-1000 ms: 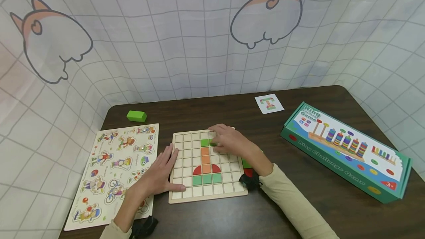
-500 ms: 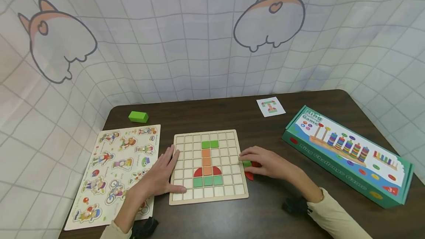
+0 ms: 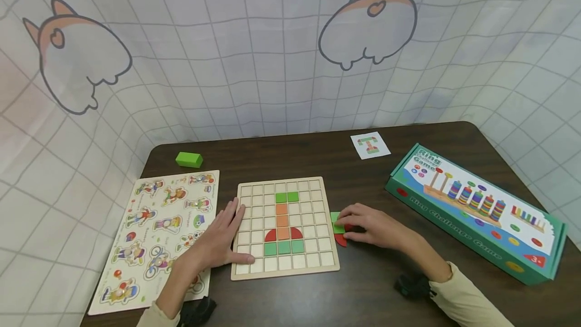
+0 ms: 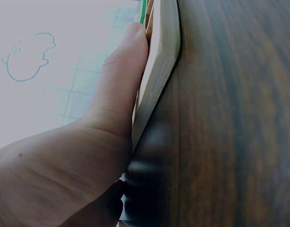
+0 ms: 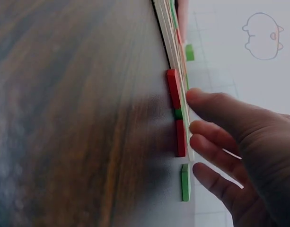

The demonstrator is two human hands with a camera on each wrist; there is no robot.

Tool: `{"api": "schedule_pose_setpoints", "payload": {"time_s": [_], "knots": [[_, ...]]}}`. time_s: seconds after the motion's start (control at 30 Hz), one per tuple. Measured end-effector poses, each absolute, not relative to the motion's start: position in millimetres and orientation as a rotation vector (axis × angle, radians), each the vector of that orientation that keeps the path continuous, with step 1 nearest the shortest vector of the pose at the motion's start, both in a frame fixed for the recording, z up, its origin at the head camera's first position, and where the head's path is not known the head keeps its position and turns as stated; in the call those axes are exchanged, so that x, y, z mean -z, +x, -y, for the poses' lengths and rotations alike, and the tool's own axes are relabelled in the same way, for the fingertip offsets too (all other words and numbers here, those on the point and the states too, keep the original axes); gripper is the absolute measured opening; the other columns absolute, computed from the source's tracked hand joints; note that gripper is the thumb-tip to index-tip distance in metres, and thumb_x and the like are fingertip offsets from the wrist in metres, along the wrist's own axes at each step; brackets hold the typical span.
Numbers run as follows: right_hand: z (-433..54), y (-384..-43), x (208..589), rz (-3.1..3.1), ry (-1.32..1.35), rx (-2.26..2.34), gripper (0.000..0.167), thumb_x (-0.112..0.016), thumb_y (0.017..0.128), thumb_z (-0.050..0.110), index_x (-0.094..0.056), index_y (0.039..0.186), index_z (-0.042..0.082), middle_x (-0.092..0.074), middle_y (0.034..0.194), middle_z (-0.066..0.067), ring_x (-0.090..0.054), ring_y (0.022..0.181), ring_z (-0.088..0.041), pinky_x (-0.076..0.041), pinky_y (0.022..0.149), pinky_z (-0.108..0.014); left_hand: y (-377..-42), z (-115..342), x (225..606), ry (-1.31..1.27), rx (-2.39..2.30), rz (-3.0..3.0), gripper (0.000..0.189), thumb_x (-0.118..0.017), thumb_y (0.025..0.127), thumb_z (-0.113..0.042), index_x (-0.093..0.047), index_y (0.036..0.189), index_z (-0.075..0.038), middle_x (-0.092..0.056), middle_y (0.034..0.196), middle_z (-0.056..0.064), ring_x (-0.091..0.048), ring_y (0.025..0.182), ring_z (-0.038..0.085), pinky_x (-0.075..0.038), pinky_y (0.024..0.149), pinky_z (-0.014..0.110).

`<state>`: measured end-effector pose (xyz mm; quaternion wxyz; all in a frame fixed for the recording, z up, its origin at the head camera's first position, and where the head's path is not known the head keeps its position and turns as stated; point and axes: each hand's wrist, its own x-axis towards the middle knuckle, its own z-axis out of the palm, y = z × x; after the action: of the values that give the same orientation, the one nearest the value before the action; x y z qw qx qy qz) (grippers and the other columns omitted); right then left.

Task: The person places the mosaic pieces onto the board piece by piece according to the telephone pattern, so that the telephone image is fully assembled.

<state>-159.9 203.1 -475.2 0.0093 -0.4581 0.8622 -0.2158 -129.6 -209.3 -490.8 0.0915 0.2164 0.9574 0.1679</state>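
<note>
A wooden grid board (image 3: 313, 216) lies in the middle of the table, holding orange and green square tiles and red quarter-round tiles. My left hand (image 3: 218, 238) rests along its left edge, fingers straight and thumb on the lower left corner. Just off the board's right side, my right hand (image 3: 374, 226) hovers close over loose tiles, its fingers slightly bent and apart. Beneath it a green tile (image 3: 336, 221) and a red tile (image 3: 340, 240) show in the head view. The right wrist view shows another red tile (image 5: 181, 137) and a green tile (image 5: 185, 182) near the fingertips.
A picture puzzle board (image 3: 150, 246) lies on the left, partly under the left arm. Behind it stands a green block (image 3: 188, 159). A small pattern card (image 3: 370, 145) lies at the back, and a Ring Challenge Game box (image 3: 472, 216) on the right. Curtains enclose the table.
My right hand has left the upper green tiles and moved right to the loose tiles, then shifted slightly further right. Two green tiles now show uncovered on the board. The left hand stays put.
</note>
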Motion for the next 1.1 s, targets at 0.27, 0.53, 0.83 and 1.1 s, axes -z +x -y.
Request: {"api": "schedule_pose_setpoints", "payload": {"time_s": [0.27,0.53,0.83,1.1], "knots": [[-207.7,-164.0,472.6,-2.805,-1.501,0.478,0.022,-0.079,0.081,0.025,-0.077,0.103,0.02,-0.061,0.105,0.0,-0.051,0.091,-0.012,-0.051,0.073,-0.024,-131.2,209.8,491.1,0.642,-0.481,-2.848,0.126,-0.07,0.066,-0.075,-0.017,0.155,-0.002,-0.006,0.164,0.02,-0.012,0.151,0.038,-0.022,0.12,0.054],[-213.0,-166.1,471.9,-2.773,-1.462,0.465,0.023,-0.077,0.082,0.02,-0.077,0.105,0.02,-0.06,0.1,0.002,-0.048,0.086,-0.009,-0.048,0.069,-0.021,-131.4,208.8,490.4,0.623,-0.479,-2.83,0.127,-0.068,0.066,-0.077,-0.015,0.155,-0.003,-0.005,0.164,0.019,-0.011,0.151,0.037,-0.02,0.121,0.054],[-207.0,-164.7,471.1,-2.801,-1.423,0.417,0.015,-0.078,0.082,0.021,-0.075,0.097,0.019,-0.066,0.1,0.004,-0.053,0.089,-0.009,-0.053,0.073,-0.021,-130.2,207.4,489.4,0.609,-0.495,-2.818,0.127,-0.07,0.066,-0.076,-0.015,0.156,-0.004,-0.003,0.164,0.019,-0.009,0.151,0.038,-0.019,0.121,0.054],[-183.4,-176.9,439.1,-2.834,-1.439,0.799,0.019,-0.077,0.079,0.012,-0.071,0.096,0.018,-0.065,0.102,0.005,-0.059,0.091,-0.011,-0.054,0.073,-0.024,-130.1,208.0,489.6,0.622,-0.497,-2.827,0.127,-0.069,0.066,-0.076,-0.016,0.155,-0.003,-0.005,0.163,0.02,-0.011,0.151,0.038,-0.02,0.12,0.055]]}}
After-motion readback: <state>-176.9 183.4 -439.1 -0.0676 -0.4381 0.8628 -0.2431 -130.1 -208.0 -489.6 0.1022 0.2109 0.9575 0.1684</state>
